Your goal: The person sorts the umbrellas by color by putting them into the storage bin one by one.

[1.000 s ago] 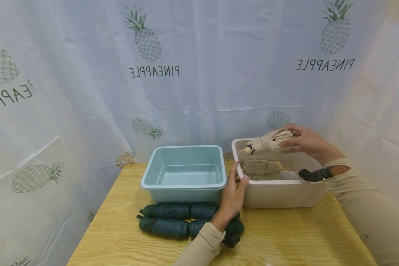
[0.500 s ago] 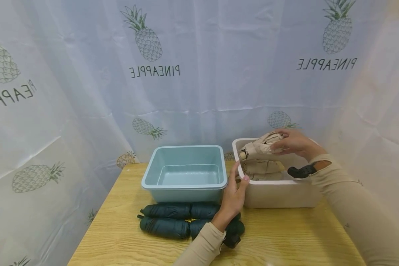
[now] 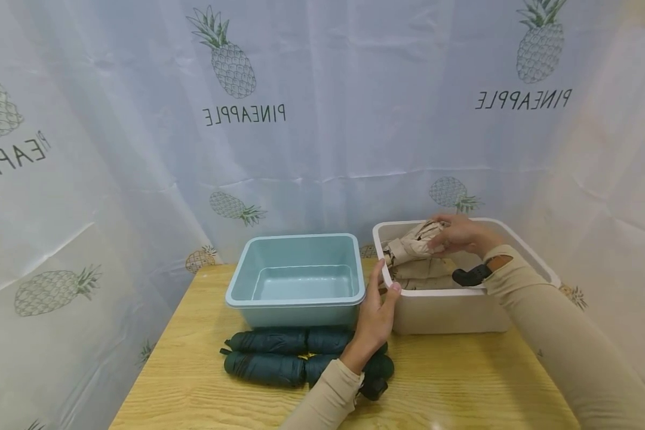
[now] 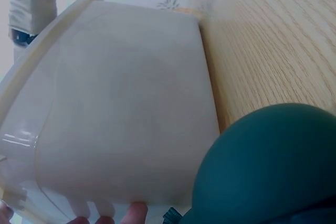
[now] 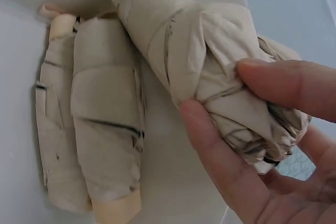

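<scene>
My right hand (image 3: 459,233) holds a folded beige umbrella (image 3: 408,246) inside the white bin (image 3: 451,316), low by its left wall. In the right wrist view, thumb and fingers pinch the loose, bunched fabric of that umbrella (image 5: 173,40), which lies slanted. Two more beige umbrellas, one wider (image 5: 107,103) and one narrower (image 5: 58,119), lie side by side on the bin floor. My left hand (image 3: 373,316) grips the bin's front left corner, thumb at the rim and fingers against the outer wall. Its fingertips (image 4: 135,214) show at the bottom of the left wrist view.
A light blue basin (image 3: 295,303) stands left of the bin. In front of it two dark green folded umbrellas, a rear one (image 3: 269,342) and a front one (image 3: 263,369), lie on the wooden table (image 3: 193,394), partly behind my left forearm. A pineapple-print curtain (image 3: 322,119) hangs behind.
My right hand has moved left and down with the beige umbrella, from above the bin's rim to inside it. The left hand keeps its place on the corner.
</scene>
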A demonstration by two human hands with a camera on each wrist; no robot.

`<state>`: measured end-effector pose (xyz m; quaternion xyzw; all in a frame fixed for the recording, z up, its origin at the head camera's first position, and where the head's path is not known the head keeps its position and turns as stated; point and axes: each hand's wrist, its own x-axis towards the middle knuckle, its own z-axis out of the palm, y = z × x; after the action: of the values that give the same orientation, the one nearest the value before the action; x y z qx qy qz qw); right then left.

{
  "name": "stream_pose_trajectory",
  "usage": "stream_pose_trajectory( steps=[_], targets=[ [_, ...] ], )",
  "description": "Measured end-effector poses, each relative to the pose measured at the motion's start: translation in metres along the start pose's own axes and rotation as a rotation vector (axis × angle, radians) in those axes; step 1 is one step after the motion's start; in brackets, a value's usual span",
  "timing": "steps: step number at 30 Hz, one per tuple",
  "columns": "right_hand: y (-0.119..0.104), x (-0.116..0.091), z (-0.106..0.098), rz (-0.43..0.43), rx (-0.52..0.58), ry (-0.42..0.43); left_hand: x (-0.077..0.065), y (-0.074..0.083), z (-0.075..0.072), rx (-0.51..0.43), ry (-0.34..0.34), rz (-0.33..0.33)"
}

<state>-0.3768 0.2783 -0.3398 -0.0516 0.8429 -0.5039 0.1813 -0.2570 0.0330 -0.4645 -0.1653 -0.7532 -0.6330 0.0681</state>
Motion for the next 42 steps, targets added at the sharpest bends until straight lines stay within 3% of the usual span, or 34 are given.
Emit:
stream_pose_trajectory(
  steps=[8,16,23,28,37,42],
  targets=[
    [0.013,0.006,-0.007,0.057,-0.119,-0.066,0.001,0.0,0.001,0.012,0.011,-0.008],
    [0.011,0.0,-0.002,0.112,-0.228,-0.05,0.001,-0.002,-0.001,0.021,0.008,-0.001],
    [0.014,-0.005,-0.007,0.082,-0.321,-0.02,0.0,0.0,-0.001,0.013,0.01,-0.009],
    [0.006,-0.019,-0.013,0.053,-0.302,-0.027,0.0,0.001,-0.001,0.016,0.011,-0.01],
    [-0.015,-0.06,-0.012,-0.162,-0.297,0.04,0.0,0.002,0.0,0.028,0.012,-0.004],
    [-0.024,-0.089,0.008,-0.371,-0.302,0.136,-0.001,0.004,0.0,0.044,0.016,0.024]
  ],
)
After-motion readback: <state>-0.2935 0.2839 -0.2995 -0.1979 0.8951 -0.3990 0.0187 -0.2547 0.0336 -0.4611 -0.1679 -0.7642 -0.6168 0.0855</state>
